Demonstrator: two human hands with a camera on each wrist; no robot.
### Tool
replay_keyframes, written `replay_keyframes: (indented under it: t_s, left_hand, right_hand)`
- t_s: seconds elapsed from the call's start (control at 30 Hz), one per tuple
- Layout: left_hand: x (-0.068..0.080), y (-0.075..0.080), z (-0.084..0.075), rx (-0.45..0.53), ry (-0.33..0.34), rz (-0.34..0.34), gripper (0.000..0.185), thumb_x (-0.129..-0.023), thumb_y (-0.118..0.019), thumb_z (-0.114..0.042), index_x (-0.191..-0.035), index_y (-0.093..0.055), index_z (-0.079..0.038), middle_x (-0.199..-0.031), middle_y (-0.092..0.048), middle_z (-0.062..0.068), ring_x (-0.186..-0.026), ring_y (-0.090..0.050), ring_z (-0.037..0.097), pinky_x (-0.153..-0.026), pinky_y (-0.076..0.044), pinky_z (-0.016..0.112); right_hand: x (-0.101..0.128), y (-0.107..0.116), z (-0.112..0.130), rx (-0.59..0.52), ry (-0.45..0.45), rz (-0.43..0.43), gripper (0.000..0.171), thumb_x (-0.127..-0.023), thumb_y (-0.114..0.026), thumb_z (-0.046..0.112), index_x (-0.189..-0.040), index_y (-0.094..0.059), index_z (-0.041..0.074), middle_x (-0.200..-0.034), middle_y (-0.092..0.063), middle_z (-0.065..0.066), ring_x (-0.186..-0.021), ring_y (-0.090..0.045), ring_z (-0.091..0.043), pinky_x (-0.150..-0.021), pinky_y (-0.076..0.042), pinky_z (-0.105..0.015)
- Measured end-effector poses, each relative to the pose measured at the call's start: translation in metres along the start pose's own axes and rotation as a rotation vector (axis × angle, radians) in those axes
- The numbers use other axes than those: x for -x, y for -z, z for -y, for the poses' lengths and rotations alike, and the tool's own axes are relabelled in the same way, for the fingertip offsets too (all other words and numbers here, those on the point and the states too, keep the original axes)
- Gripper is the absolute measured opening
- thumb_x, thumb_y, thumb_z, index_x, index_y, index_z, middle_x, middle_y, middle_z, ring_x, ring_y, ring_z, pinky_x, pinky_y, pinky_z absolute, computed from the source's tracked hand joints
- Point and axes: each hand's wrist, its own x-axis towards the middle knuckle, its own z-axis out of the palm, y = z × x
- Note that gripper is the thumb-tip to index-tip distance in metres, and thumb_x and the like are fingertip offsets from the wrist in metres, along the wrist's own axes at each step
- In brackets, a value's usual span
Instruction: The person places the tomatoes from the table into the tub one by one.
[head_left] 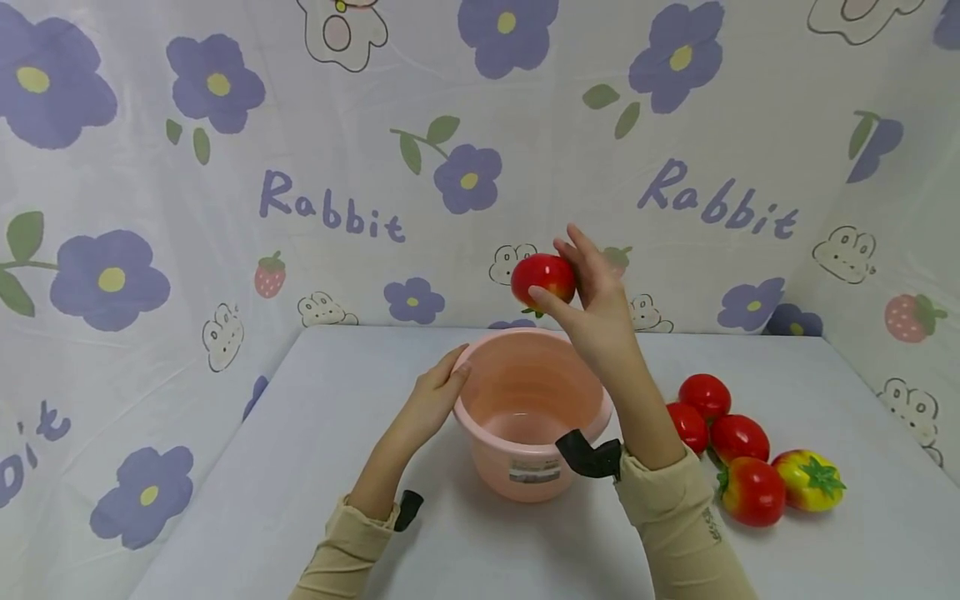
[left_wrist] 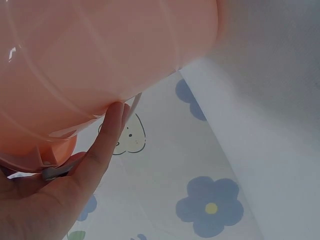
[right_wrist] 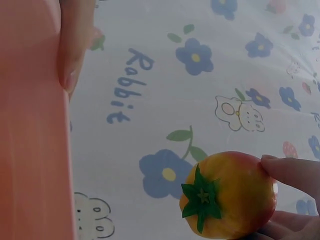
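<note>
A pink plastic bucket (head_left: 534,475) stands on the table, its inside bare to the bottom. My left hand (head_left: 433,402) grips its left rim, thumb over the edge and fingers along the outer wall; in the left wrist view the fingers (left_wrist: 102,145) lie against the wall beside a grey handle (left_wrist: 57,171). Above the bucket's far right rim, my right hand (head_left: 596,312) pinches a red tomato (head_left: 542,279) between thumb and fingers. The right wrist view shows the tomato's yellowish end with a green star-shaped calyx (right_wrist: 202,196).
Several more tomatoes lie in a cluster right of the bucket, among them a red one (head_left: 752,492) and a yellow-red one (head_left: 810,481) with its calyx up. A curtain (head_left: 465,100) printed with flowers and rabbits hangs behind the white table (head_left: 300,467).
</note>
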Motion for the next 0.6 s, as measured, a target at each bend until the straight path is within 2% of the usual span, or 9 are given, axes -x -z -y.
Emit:
replay_keyframes:
  t_s: [0.3,0.6]
  left_hand:
    - [0.001,0.000,-0.002,-0.006,0.003,-0.004,0.053,-0.104,-0.041,-0.037,-0.152,-0.036,-0.015,-0.156,-0.039,0.010,-0.146,-0.034,0.032,-0.117,-0.031,0.056]
    - [0.001,-0.001,-0.001,-0.002,0.009,-0.006,0.052,-0.103,-0.041,-0.037,-0.151,-0.037,-0.018,-0.155,-0.040,0.010,-0.145,-0.035,0.032,-0.117,-0.031,0.056]
  right_hand:
    - [-0.006,-0.013,0.001,-0.028,-0.027,0.053,0.080,-0.089,-0.069,0.011,-0.155,-0.026,0.025,-0.155,-0.041,-0.002,-0.148,-0.032,-0.020,-0.116,-0.036,-0.040]
    - [-0.009,-0.021,-0.002,-0.040,-0.032,0.064,0.081,-0.089,-0.070,0.011,-0.155,-0.026,0.023,-0.155,-0.041,-0.002,-0.148,-0.032,-0.021,-0.115,-0.037,-0.041]
